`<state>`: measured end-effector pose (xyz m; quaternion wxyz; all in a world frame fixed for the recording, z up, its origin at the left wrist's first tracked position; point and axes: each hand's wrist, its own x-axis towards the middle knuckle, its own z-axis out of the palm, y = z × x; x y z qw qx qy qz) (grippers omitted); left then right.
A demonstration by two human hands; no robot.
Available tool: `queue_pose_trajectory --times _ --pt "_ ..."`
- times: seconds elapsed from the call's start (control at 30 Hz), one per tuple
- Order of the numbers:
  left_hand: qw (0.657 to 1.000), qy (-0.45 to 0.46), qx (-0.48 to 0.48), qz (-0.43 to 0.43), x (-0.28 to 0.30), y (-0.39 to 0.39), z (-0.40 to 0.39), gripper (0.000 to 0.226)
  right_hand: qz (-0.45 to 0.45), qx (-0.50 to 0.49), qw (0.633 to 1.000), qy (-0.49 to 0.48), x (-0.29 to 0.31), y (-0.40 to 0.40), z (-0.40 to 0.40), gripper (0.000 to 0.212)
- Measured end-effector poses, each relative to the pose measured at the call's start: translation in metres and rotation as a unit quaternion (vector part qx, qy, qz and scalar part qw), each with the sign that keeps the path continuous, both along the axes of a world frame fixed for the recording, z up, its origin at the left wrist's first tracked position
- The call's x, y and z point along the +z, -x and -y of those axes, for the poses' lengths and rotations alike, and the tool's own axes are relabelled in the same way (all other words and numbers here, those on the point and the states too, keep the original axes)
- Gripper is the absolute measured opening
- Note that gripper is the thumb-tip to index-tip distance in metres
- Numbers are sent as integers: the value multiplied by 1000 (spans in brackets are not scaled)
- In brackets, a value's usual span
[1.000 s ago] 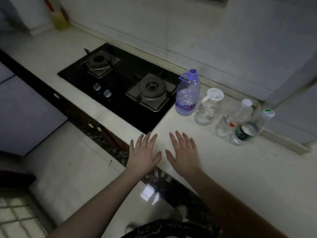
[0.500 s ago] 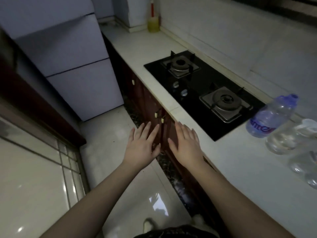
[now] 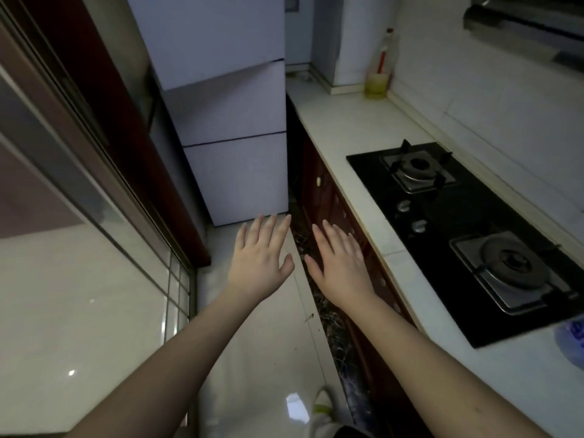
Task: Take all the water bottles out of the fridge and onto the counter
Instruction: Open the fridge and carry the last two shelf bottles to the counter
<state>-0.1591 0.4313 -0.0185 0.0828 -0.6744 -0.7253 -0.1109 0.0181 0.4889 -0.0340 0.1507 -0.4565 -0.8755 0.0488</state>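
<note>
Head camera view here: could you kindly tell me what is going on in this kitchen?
A person holds an empty left hand and right hand out flat above the floor, facing the closed white fridge. A blue-tinted plastic water bottle sits on the pale stone counter, right of the black glass gas hob.

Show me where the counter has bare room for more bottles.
Bare counter runs from the yellow bottle down to the stove, plus the narrow front strip beside it. The near right corner holds a blue bottle. Both hands are free.
</note>
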Motion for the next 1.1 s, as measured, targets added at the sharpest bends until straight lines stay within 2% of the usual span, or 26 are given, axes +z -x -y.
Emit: queue_pose_trajectory --times 0.23,0.5,0.77,1.1 --pt "998 1 50 -36 29 32 -55 68 9 52 998 -40 30 42 -82 64" --pt "991 -43 117 -58 70 80 -108 69 8 96 992 -85 69 93 -161 66" --pt "986 -79 137 -55 100 141 -156 69 -17 117 986 -114 96 166 -210 66" --pt "976 -148 147 -68 134 263 -188 68 -30 125 981 -144 134 288 -249 67"
